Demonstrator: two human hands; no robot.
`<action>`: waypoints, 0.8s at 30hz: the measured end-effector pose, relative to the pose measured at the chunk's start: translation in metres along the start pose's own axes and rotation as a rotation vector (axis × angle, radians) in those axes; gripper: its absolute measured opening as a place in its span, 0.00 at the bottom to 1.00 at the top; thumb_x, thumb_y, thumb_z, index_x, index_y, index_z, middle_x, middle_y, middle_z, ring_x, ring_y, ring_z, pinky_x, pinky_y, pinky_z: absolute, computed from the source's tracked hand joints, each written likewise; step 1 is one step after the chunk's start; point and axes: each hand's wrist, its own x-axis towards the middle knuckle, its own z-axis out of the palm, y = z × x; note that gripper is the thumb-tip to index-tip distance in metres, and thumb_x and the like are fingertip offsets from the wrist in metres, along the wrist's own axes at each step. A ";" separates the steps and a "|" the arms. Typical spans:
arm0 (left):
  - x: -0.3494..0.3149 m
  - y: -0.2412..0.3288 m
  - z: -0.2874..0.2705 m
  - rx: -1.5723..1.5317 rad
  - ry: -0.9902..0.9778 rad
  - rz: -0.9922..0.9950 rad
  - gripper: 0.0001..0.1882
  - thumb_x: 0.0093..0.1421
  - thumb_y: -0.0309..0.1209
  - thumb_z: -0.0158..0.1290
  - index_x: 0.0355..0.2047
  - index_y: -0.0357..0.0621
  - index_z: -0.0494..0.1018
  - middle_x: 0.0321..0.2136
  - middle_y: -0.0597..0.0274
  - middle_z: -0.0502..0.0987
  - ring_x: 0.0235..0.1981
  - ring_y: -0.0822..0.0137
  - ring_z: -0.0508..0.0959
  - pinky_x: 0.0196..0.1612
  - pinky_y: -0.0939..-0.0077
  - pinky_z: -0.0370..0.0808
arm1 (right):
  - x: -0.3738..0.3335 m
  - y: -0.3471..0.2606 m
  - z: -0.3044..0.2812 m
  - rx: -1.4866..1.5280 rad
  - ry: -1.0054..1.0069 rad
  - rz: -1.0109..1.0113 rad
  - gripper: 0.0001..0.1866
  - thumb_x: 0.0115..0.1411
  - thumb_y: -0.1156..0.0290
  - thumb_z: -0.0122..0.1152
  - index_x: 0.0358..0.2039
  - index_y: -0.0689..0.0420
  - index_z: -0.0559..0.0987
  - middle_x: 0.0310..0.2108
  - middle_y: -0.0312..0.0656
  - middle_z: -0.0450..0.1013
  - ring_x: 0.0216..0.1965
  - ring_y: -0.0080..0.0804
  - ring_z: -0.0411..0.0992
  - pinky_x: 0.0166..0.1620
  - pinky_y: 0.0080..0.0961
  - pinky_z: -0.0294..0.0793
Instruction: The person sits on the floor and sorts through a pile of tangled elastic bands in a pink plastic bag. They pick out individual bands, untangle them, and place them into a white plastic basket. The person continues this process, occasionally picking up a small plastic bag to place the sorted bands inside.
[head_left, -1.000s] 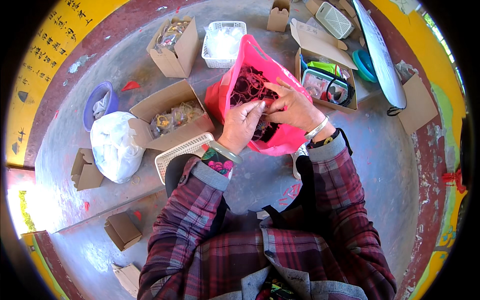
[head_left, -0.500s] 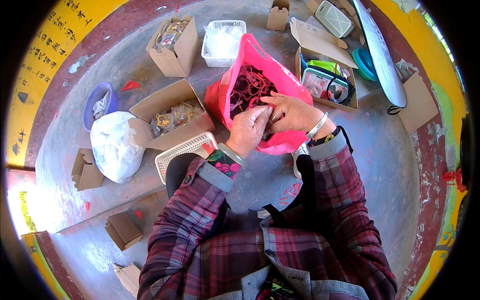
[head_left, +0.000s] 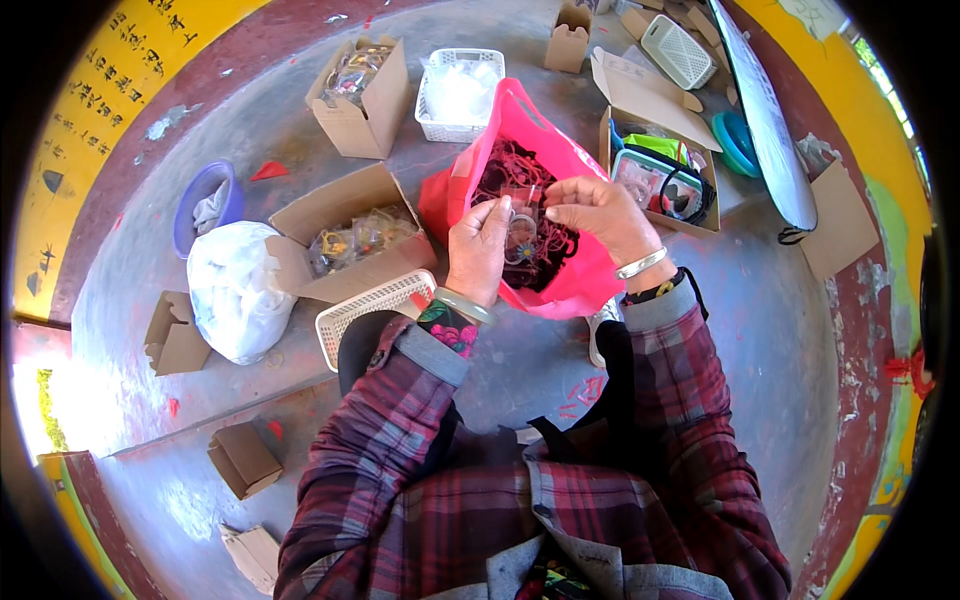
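A pink bag (head_left: 575, 270) stands open before me, filled with dark and pink stringy loops (head_left: 510, 165). Over its mouth, my left hand (head_left: 478, 255) pinches a small clear plastic packet (head_left: 521, 235) between thumb and fingers. Inside the packet a pale ring shape shows, with a small flower-like piece near its lower end. My right hand (head_left: 608, 222) is beside the packet's right edge, thumb and fingers apart, and nothing is visible in it.
Left of the pink bag are a cardboard box (head_left: 372, 268) of packets, a white basket (head_left: 335, 325) and a white plastic sack (head_left: 235, 290). Farther off stand another box (head_left: 375, 110) and basket (head_left: 455, 130). At right, a box (head_left: 690, 218) holds a clear case.
My hands were together over the pink bag; they have come apart. The clear packet now shows in my left hand, and my right hand has opened and shifted slightly right.
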 end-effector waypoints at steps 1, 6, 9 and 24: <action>0.000 0.000 0.000 0.031 -0.004 0.010 0.13 0.62 0.33 0.45 0.34 0.33 0.73 0.27 0.65 0.76 0.25 0.80 0.73 0.29 0.85 0.72 | 0.000 0.005 0.004 0.038 -0.015 -0.017 0.14 0.51 0.75 0.62 0.38 0.65 0.75 0.30 0.33 0.73 0.30 0.16 0.69 0.34 0.13 0.69; 0.001 -0.004 -0.002 0.108 -0.028 0.074 0.13 0.62 0.33 0.46 0.34 0.34 0.73 0.27 0.66 0.75 0.26 0.80 0.72 0.29 0.87 0.70 | 0.006 0.021 0.015 -0.009 0.085 -0.049 0.09 0.51 0.71 0.62 0.29 0.65 0.79 0.22 0.31 0.72 0.24 0.13 0.66 0.27 0.13 0.65; 0.001 -0.003 -0.001 0.095 0.003 0.096 0.12 0.61 0.32 0.47 0.34 0.34 0.74 0.27 0.66 0.75 0.27 0.80 0.72 0.30 0.87 0.69 | 0.005 0.022 0.015 -0.008 0.124 -0.046 0.08 0.52 0.72 0.61 0.30 0.65 0.79 0.22 0.32 0.73 0.23 0.15 0.67 0.26 0.13 0.65; -0.001 0.017 -0.011 -0.053 -0.106 -0.318 0.09 0.59 0.33 0.49 0.35 0.42 0.73 0.26 0.70 0.75 0.24 0.82 0.70 0.22 0.91 0.64 | -0.013 0.011 0.024 0.126 0.217 -0.053 0.06 0.52 0.80 0.57 0.30 0.68 0.76 0.26 0.39 0.74 0.27 0.22 0.72 0.32 0.15 0.72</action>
